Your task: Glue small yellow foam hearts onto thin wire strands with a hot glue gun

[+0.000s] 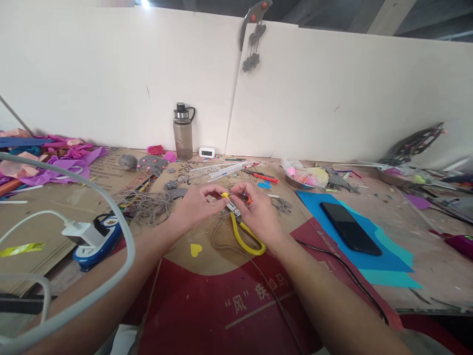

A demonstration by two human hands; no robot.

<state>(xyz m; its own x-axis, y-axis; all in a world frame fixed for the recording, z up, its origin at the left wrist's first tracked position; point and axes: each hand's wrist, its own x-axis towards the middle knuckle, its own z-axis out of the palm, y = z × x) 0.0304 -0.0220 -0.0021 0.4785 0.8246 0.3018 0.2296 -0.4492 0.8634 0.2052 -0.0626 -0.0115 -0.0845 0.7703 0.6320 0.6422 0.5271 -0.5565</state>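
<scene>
My left hand [197, 202] pinches a small yellow piece [225, 195] between thumb and fingertips. Close against it, my right hand [256, 207] is closed in a pinch, and what lies between its fingers is too small to make out. Under the right hand are yellow-handled pliers [236, 231], their jaws partly hidden. A thin grey cord [216, 241] curves from near the hands down over the cardboard [177, 268]. A yellow paper heart [195, 250] lies to the left of the pliers.
Tangled grey cord [148, 207] lies left of my hands. A bottle [183, 133] and small clock [207, 152] stand behind. A phone [349, 228] rests on blue sheets at right. A white cable [127, 231] arches over a power strip [99, 244] at left.
</scene>
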